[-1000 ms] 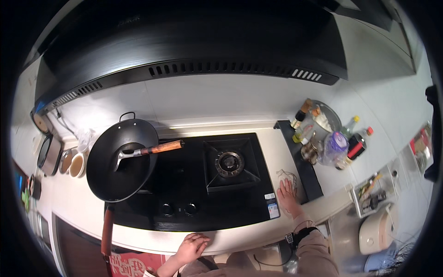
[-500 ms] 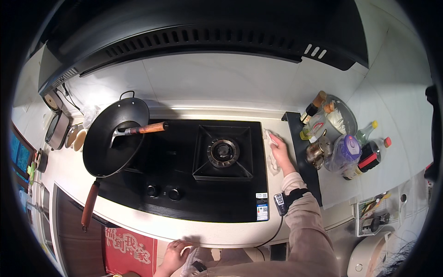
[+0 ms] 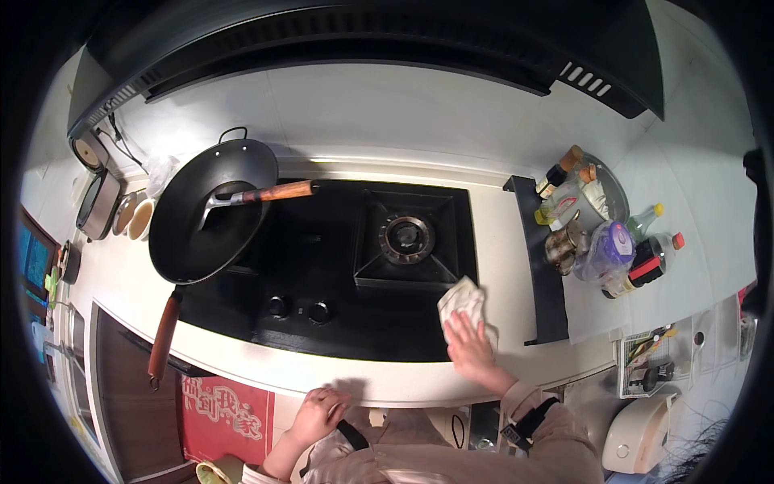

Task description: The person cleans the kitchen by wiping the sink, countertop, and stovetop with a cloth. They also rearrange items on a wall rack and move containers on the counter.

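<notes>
My right hand (image 3: 470, 348) presses a crumpled whitish cloth (image 3: 462, 300) onto the front right corner of the black gas stove (image 3: 355, 335). Its fingers lie over the cloth's near part. Loosely bent and seemingly empty, my left hand (image 3: 321, 410) rests by the counter's front edge, below the stove knobs (image 3: 319, 313). The right burner (image 3: 406, 239), beyond the cloth, has no pot on it. A black wok (image 3: 181, 230) stands tilted on the left side of the stove, its wooden handle toward me. A wooden-handled spatula (image 3: 278, 192) lies in it.
A dark raised shelf (image 3: 550, 302) to the right carries several bottles, a metal pot (image 3: 564, 244) and a purple-lidded container (image 3: 619, 240). Bowls (image 3: 141, 218) and a rice cooker (image 3: 98, 211) stand at the left. The black range hood (image 3: 363, 77) hangs above.
My right hand has brought the cloth from the counter strip right of the stove nearer to me, onto the stove's front right corner. My left hand has risen slightly. The whole view has shifted.
</notes>
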Demonstrator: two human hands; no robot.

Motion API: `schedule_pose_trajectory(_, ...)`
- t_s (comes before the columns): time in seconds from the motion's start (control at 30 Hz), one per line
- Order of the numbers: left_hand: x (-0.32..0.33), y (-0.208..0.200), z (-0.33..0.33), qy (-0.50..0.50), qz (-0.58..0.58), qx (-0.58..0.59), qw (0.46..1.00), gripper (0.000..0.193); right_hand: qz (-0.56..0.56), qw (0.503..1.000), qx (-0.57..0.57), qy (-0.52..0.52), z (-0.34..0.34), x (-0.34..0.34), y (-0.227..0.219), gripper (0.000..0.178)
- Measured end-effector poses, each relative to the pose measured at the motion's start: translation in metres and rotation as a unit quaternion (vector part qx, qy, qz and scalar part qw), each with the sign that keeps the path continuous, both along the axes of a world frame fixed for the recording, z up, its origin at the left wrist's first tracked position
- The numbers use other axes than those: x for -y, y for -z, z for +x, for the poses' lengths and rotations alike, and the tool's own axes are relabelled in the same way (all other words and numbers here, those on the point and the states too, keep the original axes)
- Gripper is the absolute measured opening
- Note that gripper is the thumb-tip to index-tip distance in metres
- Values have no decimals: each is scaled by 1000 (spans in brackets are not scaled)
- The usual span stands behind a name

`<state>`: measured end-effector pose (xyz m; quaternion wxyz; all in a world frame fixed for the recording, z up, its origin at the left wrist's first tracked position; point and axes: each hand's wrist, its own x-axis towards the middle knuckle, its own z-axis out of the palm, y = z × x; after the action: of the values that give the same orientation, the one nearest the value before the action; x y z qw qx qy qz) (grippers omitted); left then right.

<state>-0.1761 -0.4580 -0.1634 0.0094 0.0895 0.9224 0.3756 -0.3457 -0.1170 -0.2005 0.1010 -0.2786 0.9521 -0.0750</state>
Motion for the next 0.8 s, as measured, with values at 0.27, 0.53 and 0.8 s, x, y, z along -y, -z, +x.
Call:
schedule_pose_trajectory(0.27,11,-17,-26,60,16,-21,998,22,-193,957,18,-214,41,188,2,69)
schedule_pose_trajectory(0.53,69,-11,-10,-18,67,-9,998,18,-41,994,54,-86,25,136,-9,53)
schedule_pose_trajectory(0.8,76,-15,-28,-50,106,11,993,17,-66,994,-79,42,8,21,-34,52)
